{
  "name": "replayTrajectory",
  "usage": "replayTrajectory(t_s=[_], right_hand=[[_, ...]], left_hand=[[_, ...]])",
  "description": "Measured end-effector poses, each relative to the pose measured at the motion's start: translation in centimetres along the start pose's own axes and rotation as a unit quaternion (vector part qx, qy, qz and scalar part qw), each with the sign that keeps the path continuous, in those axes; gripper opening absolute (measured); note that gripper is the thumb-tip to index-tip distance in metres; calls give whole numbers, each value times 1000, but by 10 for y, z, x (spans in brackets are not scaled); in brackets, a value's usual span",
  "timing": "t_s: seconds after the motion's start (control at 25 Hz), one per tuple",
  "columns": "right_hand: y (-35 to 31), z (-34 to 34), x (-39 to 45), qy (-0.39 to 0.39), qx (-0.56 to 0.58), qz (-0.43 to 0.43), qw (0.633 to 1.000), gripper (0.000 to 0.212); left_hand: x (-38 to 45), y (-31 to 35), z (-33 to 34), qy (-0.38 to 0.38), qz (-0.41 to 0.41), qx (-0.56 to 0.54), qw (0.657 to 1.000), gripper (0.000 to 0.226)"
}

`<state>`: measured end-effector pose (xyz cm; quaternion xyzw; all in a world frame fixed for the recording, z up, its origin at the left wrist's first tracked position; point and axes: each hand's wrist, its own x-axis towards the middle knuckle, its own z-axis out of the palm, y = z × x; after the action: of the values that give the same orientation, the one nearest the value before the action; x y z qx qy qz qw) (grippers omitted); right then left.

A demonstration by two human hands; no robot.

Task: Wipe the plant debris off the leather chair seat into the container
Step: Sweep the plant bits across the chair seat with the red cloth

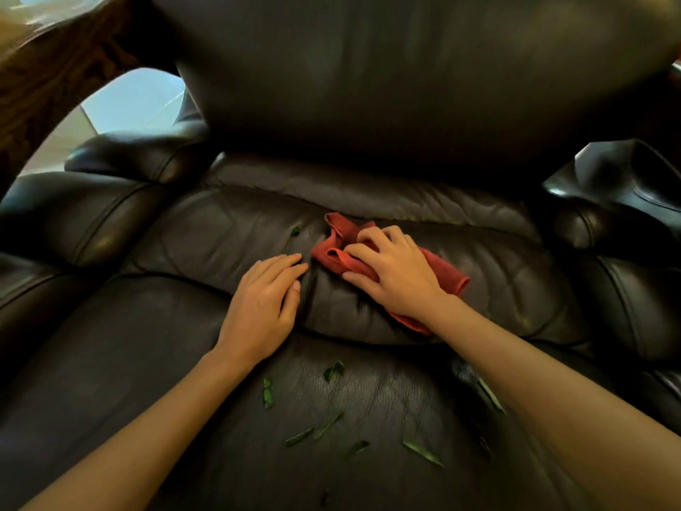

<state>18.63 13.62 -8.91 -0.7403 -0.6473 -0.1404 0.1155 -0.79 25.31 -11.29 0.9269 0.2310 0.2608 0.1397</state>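
Observation:
A dark brown leather chair seat [387, 411] fills the view. Several green leaf bits [268, 393] lie scattered on its front cushion, and one small bit [295, 230] sits on the lumbar cushion behind. My right hand [394, 271] presses a crumpled red cloth [333, 252] against that lumbar cushion, fingers curled on the fabric. My left hand [263, 307] lies flat on the same cushion just left of the cloth, fingers together, holding nothing. No container is in view.
The tall backrest [405, 75] rises directly ahead. Padded armrests flank the seat, one at the left [92, 215] and one at the right [626, 252]. A wooden surface [55, 68] and pale floor show at the upper left.

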Motion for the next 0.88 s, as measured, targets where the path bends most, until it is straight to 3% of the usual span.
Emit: replayTrajectory(t_s=[0.28, 0.48, 0.6, 0.76, 0.88], right_hand=[[-9, 1, 17, -17, -89, -28, 996, 34], [-26, -25, -1, 5, -52, -24, 998, 34], [-42, -46, -35, -55, -8, -66, 996, 33], [-60, -75, -65, -164, 72, -54, 982, 35], [-70, -97, -80, -177, 125, -31, 976, 34]], left_hand=[[-3, 7, -6, -4, 4, 35, 999, 44], [-4, 6, -3, -10, 11, 50, 999, 43], [-4, 6, -3, -15, 11, 50, 999, 45], [-5, 7, -4, -15, 10, 53, 998, 47], [-4, 6, -3, -14, 9, 53, 998, 47]])
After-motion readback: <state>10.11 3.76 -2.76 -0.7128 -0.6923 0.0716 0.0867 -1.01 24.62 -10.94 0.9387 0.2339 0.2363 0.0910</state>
